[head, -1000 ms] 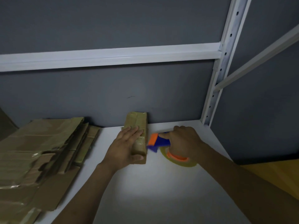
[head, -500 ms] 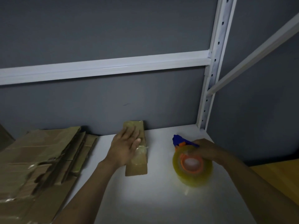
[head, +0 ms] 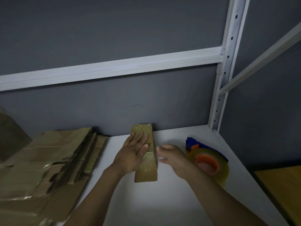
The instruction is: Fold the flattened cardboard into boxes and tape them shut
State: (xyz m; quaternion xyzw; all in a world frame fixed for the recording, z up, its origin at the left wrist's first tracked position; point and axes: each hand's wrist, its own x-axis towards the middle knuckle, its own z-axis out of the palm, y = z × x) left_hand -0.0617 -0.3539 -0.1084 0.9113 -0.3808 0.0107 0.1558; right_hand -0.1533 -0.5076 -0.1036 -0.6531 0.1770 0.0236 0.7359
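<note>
A small narrow cardboard box, taped along its top, lies on the white shelf with its far end against the grey wall. My left hand rests flat on the box's top with straight fingers. My right hand is just right of the box, blurred, fingers loosely curled and holding nothing. The tape dispenser, blue and orange with a clear tape roll, sits on the shelf behind my right hand. A pile of flattened cardboard lies at the left.
A white upright post and a white crossbar frame the grey back wall. A yellow wooden surface lies beyond the shelf's right edge.
My right hand let go of the tape dispenser, which now sits on the shelf, and moved left toward the box. My left hand stayed flat on the box.
</note>
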